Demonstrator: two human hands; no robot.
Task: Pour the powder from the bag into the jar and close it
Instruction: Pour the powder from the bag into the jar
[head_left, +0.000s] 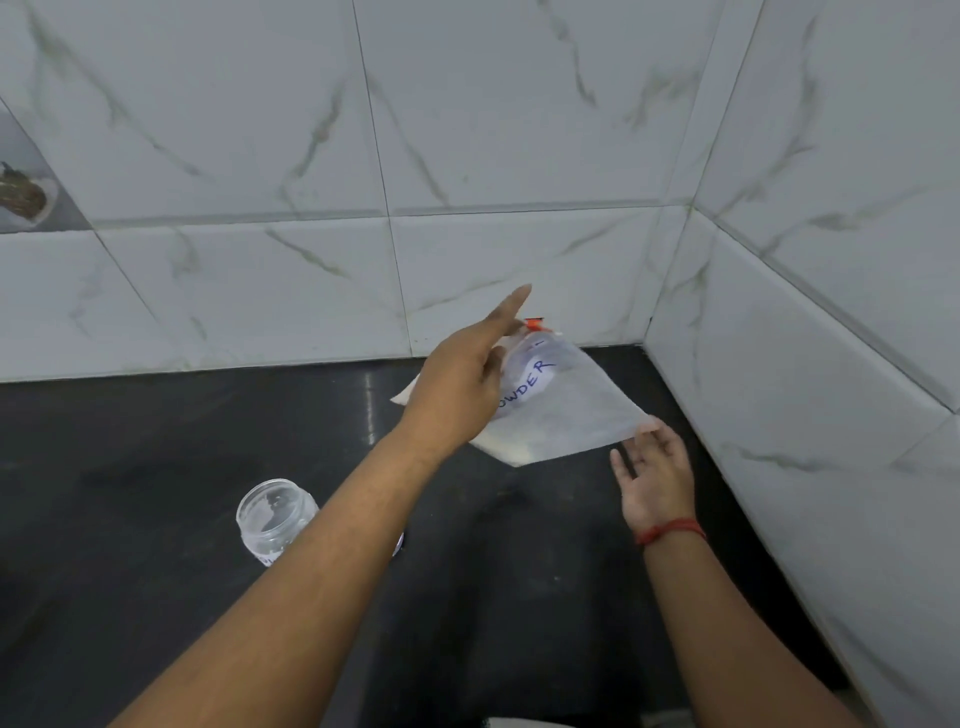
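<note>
A clear plastic powder bag (571, 410) with a handwritten "POWDER" label and an orange clip (534, 325) at its top is at the back of the black counter (156, 493), near the wall corner. White powder has settled along its lower edge. My left hand (462, 384) reaches across in front of the bag's top; its forefinger points out while the other fingers curl on the bag near the clip. My right hand (657, 478) is spread, its fingertips touching the bag's right corner. An open clear jar (275, 514) stands on the counter, left of my left forearm.
Marble-look tiled walls (519, 156) meet in a corner just behind and to the right of the bag. A small round object (399, 543) peeks out from under my left forearm; I cannot tell what it is. A red thread circles my right wrist.
</note>
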